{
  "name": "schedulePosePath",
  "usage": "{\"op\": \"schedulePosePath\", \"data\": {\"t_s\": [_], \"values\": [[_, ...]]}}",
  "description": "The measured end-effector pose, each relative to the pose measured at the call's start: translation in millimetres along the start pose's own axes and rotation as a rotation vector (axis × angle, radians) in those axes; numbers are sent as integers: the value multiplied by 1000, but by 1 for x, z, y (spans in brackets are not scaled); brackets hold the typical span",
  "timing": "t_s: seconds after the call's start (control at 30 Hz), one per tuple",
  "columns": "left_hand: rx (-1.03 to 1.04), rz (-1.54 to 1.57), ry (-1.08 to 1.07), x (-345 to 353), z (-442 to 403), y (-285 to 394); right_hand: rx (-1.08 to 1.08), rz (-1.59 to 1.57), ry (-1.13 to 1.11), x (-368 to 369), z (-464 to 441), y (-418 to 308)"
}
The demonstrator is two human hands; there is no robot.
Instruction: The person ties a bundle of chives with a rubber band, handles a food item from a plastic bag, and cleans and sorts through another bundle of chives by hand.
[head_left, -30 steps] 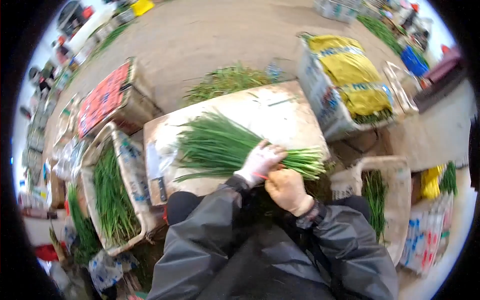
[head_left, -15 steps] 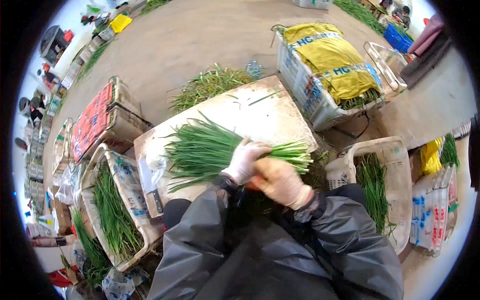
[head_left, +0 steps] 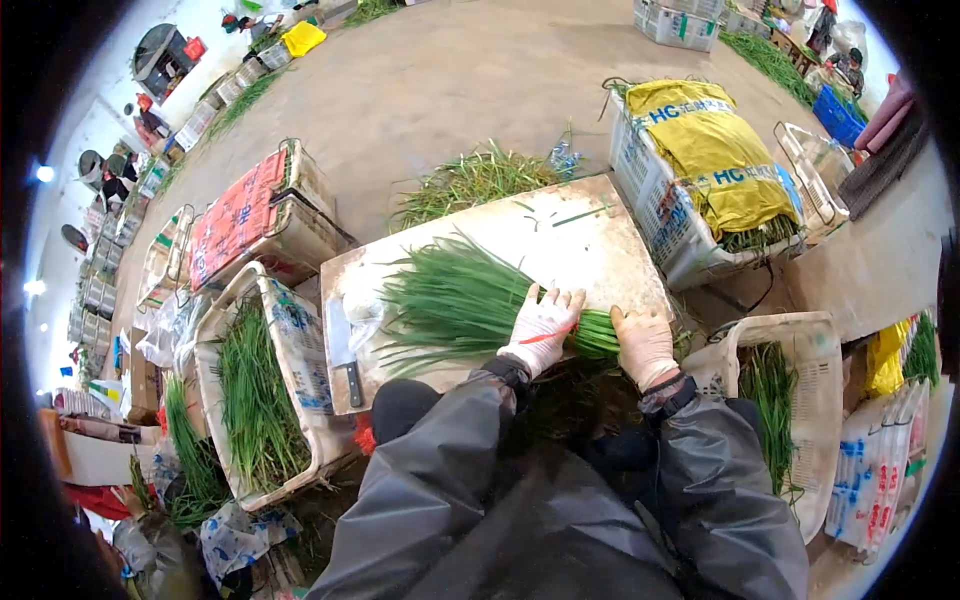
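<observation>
A bunch of garlic chives [head_left: 450,300] lies across a pale worn board [head_left: 590,250], leaf tips to the left and pale stalk ends to the right. My gloved left hand [head_left: 543,328] grips the bunch from above near its stalk end. A thin red strip crosses that glove; I cannot tell if it is a band. At the stalk ends, my gloved right hand [head_left: 645,345] closes around the bunch, its fingers partly hidden. A knife [head_left: 345,350] with a dark handle rests on the board's left edge, beside crumpled clear plastic [head_left: 368,318].
Crates of chives stand at my left [head_left: 308,400] and right [head_left: 815,400]. Beyond the board lie loose trimmings [head_left: 475,185]. A crate under a yellow sack [head_left: 710,150] is at the back right, one with a red cover [head_left: 237,217] at the back left. Other people sit far off.
My right hand, blurred and crossing by the left before, has moved right onto the stalk ends. The red strip now shows on my left glove. The whole view has shifted.
</observation>
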State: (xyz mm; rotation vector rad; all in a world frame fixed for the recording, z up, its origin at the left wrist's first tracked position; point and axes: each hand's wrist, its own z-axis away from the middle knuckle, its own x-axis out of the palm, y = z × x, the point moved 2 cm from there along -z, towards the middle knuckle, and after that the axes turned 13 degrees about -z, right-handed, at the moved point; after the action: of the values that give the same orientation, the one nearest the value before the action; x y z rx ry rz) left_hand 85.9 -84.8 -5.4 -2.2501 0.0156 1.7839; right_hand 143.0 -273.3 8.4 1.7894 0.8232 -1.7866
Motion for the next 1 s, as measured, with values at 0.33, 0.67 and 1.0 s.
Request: {"op": "schedulePosePath", "data": {"t_s": [0.33, 0.67, 1.0], "values": [[-50, 52, 186, -68, 14, 5, -95, -164, 188, -102, 60, -23], [-474, 1458, 542, -207, 71, -25, 340, -839, 646, -130, 146, 0], [-394, 2182, 982, -143, 160, -89, 123, -1572, 240, -63, 114, -10]]}}
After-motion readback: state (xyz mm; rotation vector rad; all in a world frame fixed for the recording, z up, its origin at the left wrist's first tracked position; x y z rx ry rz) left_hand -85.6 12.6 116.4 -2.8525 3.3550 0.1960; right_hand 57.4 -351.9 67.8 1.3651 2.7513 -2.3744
